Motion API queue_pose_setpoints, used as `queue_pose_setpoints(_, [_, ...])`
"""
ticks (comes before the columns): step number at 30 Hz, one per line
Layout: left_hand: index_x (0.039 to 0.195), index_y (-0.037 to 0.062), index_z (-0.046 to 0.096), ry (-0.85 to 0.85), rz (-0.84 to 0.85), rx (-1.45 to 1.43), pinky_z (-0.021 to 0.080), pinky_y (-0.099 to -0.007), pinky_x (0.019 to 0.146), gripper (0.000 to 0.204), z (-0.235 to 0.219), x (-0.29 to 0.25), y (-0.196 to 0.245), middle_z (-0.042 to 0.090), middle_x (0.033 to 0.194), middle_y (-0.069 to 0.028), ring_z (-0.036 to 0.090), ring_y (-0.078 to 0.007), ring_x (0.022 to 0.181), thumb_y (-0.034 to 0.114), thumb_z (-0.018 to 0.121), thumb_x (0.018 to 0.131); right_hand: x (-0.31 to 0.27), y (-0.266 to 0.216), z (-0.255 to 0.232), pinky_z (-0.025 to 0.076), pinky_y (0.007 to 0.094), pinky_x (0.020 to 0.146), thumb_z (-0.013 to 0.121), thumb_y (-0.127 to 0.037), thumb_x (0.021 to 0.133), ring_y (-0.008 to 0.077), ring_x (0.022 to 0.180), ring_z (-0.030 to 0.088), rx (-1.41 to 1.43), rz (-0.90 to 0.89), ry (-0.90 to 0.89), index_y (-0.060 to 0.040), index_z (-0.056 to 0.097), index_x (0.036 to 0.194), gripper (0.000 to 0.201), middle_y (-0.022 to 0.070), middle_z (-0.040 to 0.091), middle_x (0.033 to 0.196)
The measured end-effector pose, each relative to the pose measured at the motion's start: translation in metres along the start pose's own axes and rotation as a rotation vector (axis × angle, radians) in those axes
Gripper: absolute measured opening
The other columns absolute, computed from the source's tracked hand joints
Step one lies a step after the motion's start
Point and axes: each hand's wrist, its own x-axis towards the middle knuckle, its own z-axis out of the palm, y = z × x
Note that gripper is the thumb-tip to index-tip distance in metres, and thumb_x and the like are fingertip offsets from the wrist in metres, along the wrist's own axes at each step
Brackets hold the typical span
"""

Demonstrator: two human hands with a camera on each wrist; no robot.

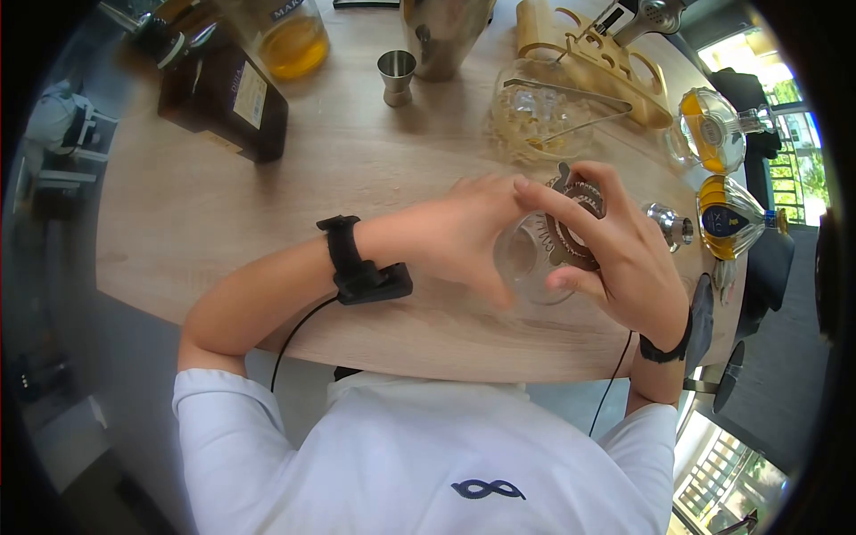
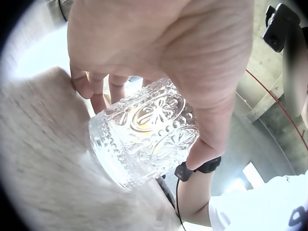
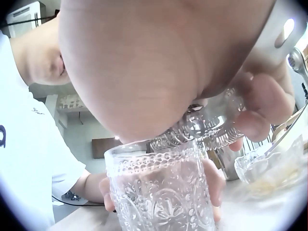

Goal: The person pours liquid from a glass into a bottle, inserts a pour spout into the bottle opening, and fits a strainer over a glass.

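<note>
Glass, on or above the counter, is clasped by fingers of the left hand, apparently for steadiness, while those of the right hand grasp a coiled strainer at its mouth, seemingly for alignment.

Daylight pours through a window at the upper right of our head view, where green foliage shows behind dark bars; on the same side, lower down, we see a second window with a pale lattice. Before us stands a table of pale wood grain, with grey floor past its left side and a white-framed piece of furniture too blurred to identify. From the left wrist, we catch a grey surface, ceiling or wall, we cannot tell, with a thin red line running across the view and a bright white rectangle below. From the right wrist, we make out a grey-green wall, a brown panel and a white slotted unit in the upper corner.
</note>
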Motion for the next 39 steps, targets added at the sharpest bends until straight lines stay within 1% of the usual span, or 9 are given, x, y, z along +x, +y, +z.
queue_pose_setpoints(6, [0.15,0.0012,0.052,-0.104,-0.087,-0.047,0.043,-0.045,0.112,0.098,-0.007,0.004,0.005,0.059,0.138,-0.0218,0.053,-0.0381,0.132,0.025,0.09,0.062,0.003,0.003,-0.003,0.049,0.047,0.101,0.053,-0.078,0.093,0.0434,0.114,0.061,0.005,-0.066,-0.001,-0.0228,0.061,0.154,0.083,0.0247,0.051,0.144])
queue_pose_setpoints(9, [0.151,0.001,0.051,-0.086,-0.078,-0.016,0.043,-0.0455,0.113,0.1,-0.005,0.0,0.002,0.058,0.14,-0.022,0.053,-0.039,0.132,0.025,0.09,0.062,0.005,0.001,-0.008,0.048,0.0472,0.105,0.058,-0.064,0.101,0.0428,0.118,0.06,-0.019,-0.092,-0.045,-0.016,0.056,0.157,0.074,0.0256,0.051,0.147])
queue_pose_setpoints(12, [0.15,0.001,0.05,-0.055,-0.033,0.041,0.044,-0.0451,0.111,0.099,-0.002,0.0,-0.01,0.062,0.139,-0.0216,0.057,-0.0392,0.129,0.027,0.09,0.063,0.007,-0.006,-0.006,0.05,0.0446,0.105,0.068,-0.044,0.1,0.0418,0.12,0.062,0.043,-0.074,0.019,-0.0066,0.051,0.159,0.071,0.0265,0.055,0.146])
queue_pose_setpoints(14, [0.15,0.0011,0.051,-0.045,-0.008,0.065,0.045,-0.0445,0.109,0.098,-0.002,0.002,-0.015,0.066,0.136,-0.0214,0.061,-0.039,0.126,0.029,0.091,0.064,0.004,-0.008,0.002,0.053,0.0448,0.098,0.08,-0.035,0.093,0.0412,0.116,0.064,0.362,0.02,0.266,-0.0031,0.049,0.157,0.078,0.0224,0.062,0.138])
queue_pose_setpoints(17, [0.153,0.0008,0.047,-0.053,0.022,-0.165,0.044,-0.0433,0.114,0.102,-0.01,0.004,-0.004,0.063,0.144,-0.0203,0.06,-0.0355,0.132,0.023,0.091,0.064,0.0,0.001,-0.004,0.053,0.0456,0.101,0.084,-0.033,0.089,0.0435,0.12,0.065,0.201,0.029,0.143,0.0009,0.053,0.152,0.079,0.0226,0.064,0.137])
queue_pose_setpoints(22, [0.156,-0.0004,0.044,-0.075,-0.003,-0.298,0.045,-0.0404,0.116,0.104,-0.015,0.006,0.0,0.062,0.147,-0.0163,0.058,-0.0265,0.137,0.012,0.087,0.062,0.003,0.009,0.0,0.051,0.0454,0.104,0.084,-0.036,0.089,0.0424,0.123,0.063,0.127,-0.125,0.178,0.0018,0.054,0.151,0.079,0.0226,0.061,0.144])
queue_pose_setpoints(27, [0.156,-0.0004,0.045,-0.188,-0.015,-0.243,0.042,-0.0407,0.119,0.104,-0.023,0.007,-0.005,0.061,0.148,-0.016,0.056,-0.0262,0.139,0.012,0.087,0.062,0.005,0.02,-0.002,0.049,0.0445,0.107,0.085,-0.039,0.087,0.0397,0.129,0.057,0.237,-0.203,0.138,-0.0018,0.055,0.153,0.081,0.0209,0.057,0.148])
queue_pose_setpoints(36, [0.156,-0.0026,0.045,-0.192,-0.008,-0.269,0.04,-0.0422,0.122,0.106,-0.024,0.007,-0.008,0.059,0.151,-0.0156,0.054,-0.0267,0.141,0.012,0.088,0.061,-0.002,0.013,-0.01,0.049,0.0422,0.1,0.088,-0.041,0.084,0.0351,0.115,0.054,0.124,-0.209,0.131,-0.0093,0.056,0.156,0.085,0.0164,0.055,0.13])
queue_pose_setpoints(39, [0.156,-0.0021,0.046,-0.197,0.003,-0.313,0.04,-0.0423,0.122,0.103,-0.023,0.006,-0.014,0.059,0.151,-0.0147,0.054,-0.0264,0.141,0.013,0.09,0.064,0.0,0.008,-0.01,0.048,0.0426,0.102,0.089,-0.036,0.082,0.0354,0.115,0.055,0.278,-0.142,0.163,-0.0097,0.054,0.157,0.087,0.0164,0.056,0.131])
